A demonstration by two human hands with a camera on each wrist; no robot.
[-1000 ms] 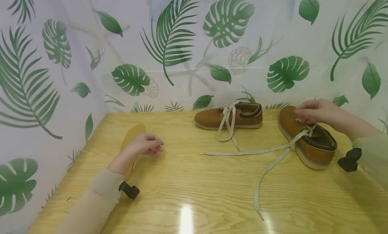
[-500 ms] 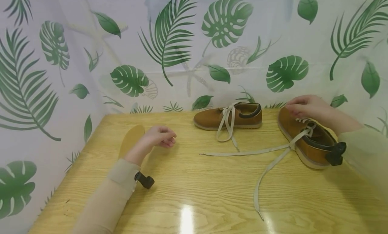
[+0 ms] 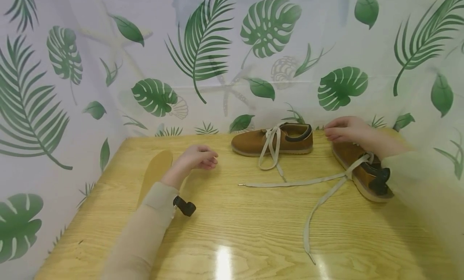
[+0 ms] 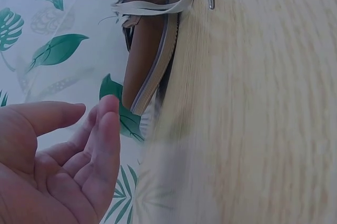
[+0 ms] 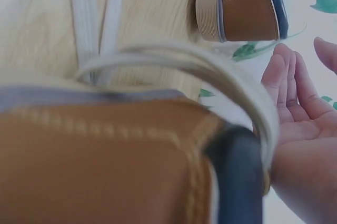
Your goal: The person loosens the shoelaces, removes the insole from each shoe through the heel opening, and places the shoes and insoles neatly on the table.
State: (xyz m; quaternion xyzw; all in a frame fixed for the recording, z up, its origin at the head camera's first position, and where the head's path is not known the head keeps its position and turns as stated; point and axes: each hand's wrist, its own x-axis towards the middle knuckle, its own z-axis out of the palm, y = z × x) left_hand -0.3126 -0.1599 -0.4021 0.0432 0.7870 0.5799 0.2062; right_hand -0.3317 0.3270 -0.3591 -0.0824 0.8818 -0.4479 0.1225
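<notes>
My left hand (image 3: 197, 157) hovers over the table, left of the toe of a brown shoe (image 3: 250, 142) with white laces at the back. Its fingers are loosely bent, and the left wrist view shows nothing in them. My right hand (image 3: 349, 131) is above the toe of a second brown shoe (image 3: 342, 155) on the right, with its fingertips reaching toward the first shoe's heel. In the right wrist view the thumb and fingers stand apart and hold nothing. The second shoe's white laces (image 3: 290, 184) trail across the table. My right hand and sleeve partly cover that shoe.
A tan insole (image 3: 156, 169) lies on the left of the wooden table (image 3: 232, 215), partly behind my left forearm. A leaf-patterned cloth (image 3: 217, 50) hangs behind the table and along its left side.
My left hand has moved right and away from me, off the insole toward the back shoe. My right hand has moved left across the right shoe. Both shoes have stayed put.
</notes>
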